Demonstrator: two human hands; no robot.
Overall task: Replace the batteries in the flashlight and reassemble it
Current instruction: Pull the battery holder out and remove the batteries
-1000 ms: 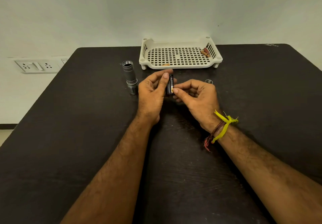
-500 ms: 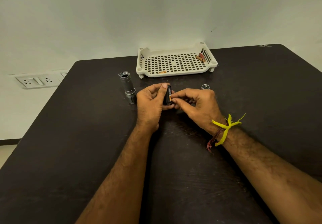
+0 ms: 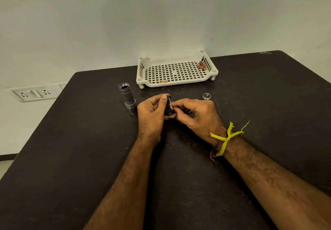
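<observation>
Both hands meet over the middle of the dark table (image 3: 71, 140). Left hand (image 3: 152, 115) grips a black battery holder (image 3: 168, 107) upright, thumb on top. Right hand (image 3: 195, 115) pinches a small battery (image 3: 171, 106) against the holder's side; can't tell if it's seated. Flashlight body (image 3: 127, 96) lies open-ended just left of the left hand, end cap (image 3: 206, 96) sits beyond the right hand. White perforated tray (image 3: 179, 83) at the far edge holds loose batteries (image 3: 201, 66).
</observation>
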